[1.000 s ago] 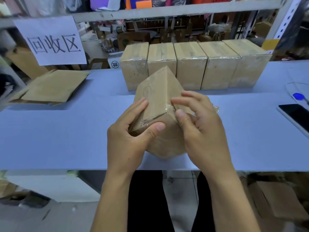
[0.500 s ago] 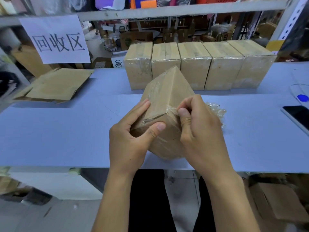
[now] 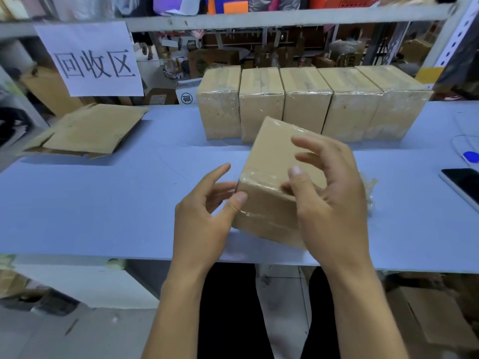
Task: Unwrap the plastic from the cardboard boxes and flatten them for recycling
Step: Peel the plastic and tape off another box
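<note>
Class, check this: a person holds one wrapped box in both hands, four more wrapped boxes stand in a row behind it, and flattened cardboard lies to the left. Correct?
Not quite: the head view shows five wrapped boxes in the row, not four. The held box, left hand, right hand and flattened cardboard are as stated.

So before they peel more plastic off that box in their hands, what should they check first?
1. Box steadied: ok, left hand has its thumb against the near corner.
2. Right hand has hold of the film: cannot tell, its fingers curl over the box top.
3. Loose plastic started: ok, bunched behind the right hand.
4. Table room to flatten: ok.
5. Phone out of the way: ok, far right.
</note>
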